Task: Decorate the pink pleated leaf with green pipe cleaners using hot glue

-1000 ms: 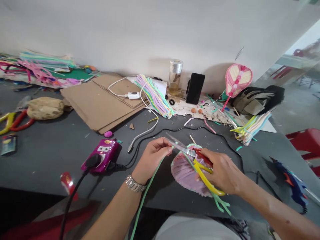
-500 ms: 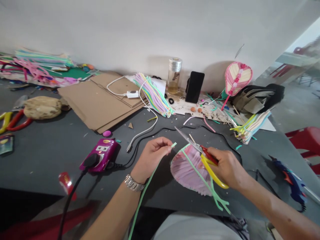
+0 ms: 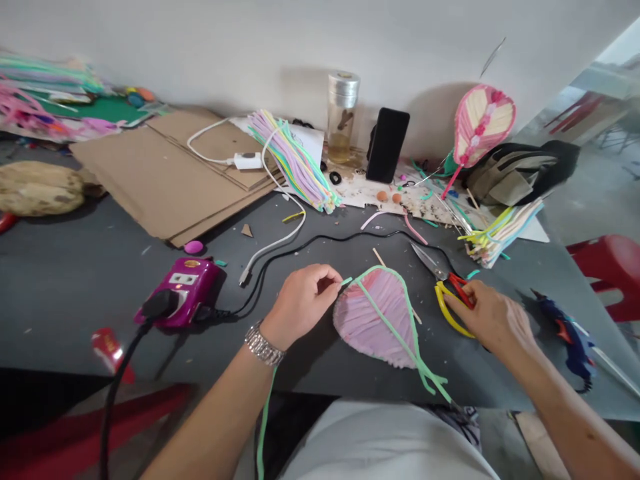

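Observation:
My left hand (image 3: 306,300), wearing a metal-band watch, pinches the end of a light green pipe cleaner (image 3: 265,420); its length runs back under the wrist and hangs past the table edge. The short tip sticks out toward the upper left edge of a pink-purple, leaf-shaped fan piece (image 3: 374,325) lying on the table. Green pipe cleaner edges its top and right side, another strip crosses it, and loose ends gather at lower right. My right hand (image 3: 493,317) grips the red and yellow handles of scissors (image 3: 440,272), their blades pointing up-left, low over the table right of the fan piece.
A purple power strip (image 3: 183,288) with black cords stands left. Cardboard sheets (image 3: 150,177), a pipe cleaner bundle (image 3: 295,163), a bottle (image 3: 343,120) and a phone (image 3: 388,145) are behind. A finished pink fan (image 3: 484,125) stands back right; a blue glue gun (image 3: 567,337) lies right.
My right hand has moved the scissors right, off the fan piece, and lowered them toward the table. My left hand has brought the pipe cleaner tip to the fan's edge. The view has shifted.

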Available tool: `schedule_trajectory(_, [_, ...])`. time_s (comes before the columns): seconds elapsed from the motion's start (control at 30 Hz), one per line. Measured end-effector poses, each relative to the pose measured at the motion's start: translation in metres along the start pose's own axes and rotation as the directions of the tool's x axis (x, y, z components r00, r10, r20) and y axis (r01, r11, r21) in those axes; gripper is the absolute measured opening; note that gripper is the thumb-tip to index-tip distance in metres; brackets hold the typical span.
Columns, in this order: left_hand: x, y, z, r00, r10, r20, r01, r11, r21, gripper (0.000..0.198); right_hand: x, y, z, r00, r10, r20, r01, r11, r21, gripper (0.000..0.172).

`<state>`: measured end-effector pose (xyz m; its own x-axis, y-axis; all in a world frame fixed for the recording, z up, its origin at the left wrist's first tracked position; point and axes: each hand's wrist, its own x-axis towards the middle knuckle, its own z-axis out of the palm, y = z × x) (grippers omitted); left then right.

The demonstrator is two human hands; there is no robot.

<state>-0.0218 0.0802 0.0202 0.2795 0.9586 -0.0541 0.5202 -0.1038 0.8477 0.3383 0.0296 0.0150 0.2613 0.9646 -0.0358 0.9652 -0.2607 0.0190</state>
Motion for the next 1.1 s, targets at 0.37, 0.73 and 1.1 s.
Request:
schedule_trajectory(0.37, [0.006, 0.004, 0.006, 0.999, 0.007, 0.054, -0.018, 0.977, 0.213, 0.009, 0.011, -0.094, -0.035, 0.74, -0.611, -0.281, 0.672, 0.684, 0.285, 0.018])
schedule_trajectory(0.73, [0.004, 0.005, 0.01, 0.998, 0.023, 0.065, -0.041, 0.956, 0.29, 0.01, 0.015, -0.141, -0.007, 0.64, -0.72, -0.271, 0.766, 0.567, 0.302, 0.025])
schedule_trajectory(1.1, [0.007, 0.011, 0.016, 0.998, -0.024, 0.054, 0.006, 0.951, 0.309, 0.013, 0.006, -0.142, -0.008, 0.615, -0.735, -0.286, 0.788, 0.587, 0.187, 0.024])
